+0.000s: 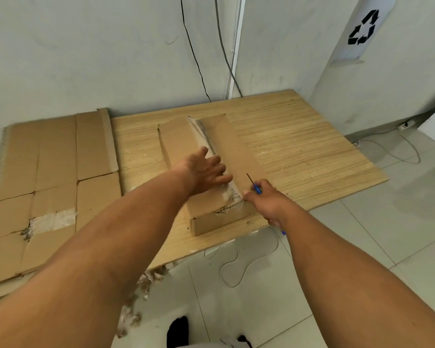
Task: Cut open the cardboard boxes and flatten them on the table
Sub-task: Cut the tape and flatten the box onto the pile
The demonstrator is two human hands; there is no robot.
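A long, shallow cardboard box [178, 139] lies on the wooden table [299, 146], its top seam split and the right flap [231, 146] folded open. My left hand [206, 169] rests flat on the left top panel, fingers spread beside the torn seam. My right hand [264, 197] grips a small blue-handled cutter [255, 187] at the box's near right corner, with the thin blade pointing up and away over the open flap. Torn tape and ragged card show at the box's near end [226, 209].
A large flattened cardboard sheet [48, 187] with a tape patch covers the table's left part. Cardboard scraps [146, 282] hang below the table's front edge. Cables [236, 270] lie on the tiled floor. A wall stands close behind the table.
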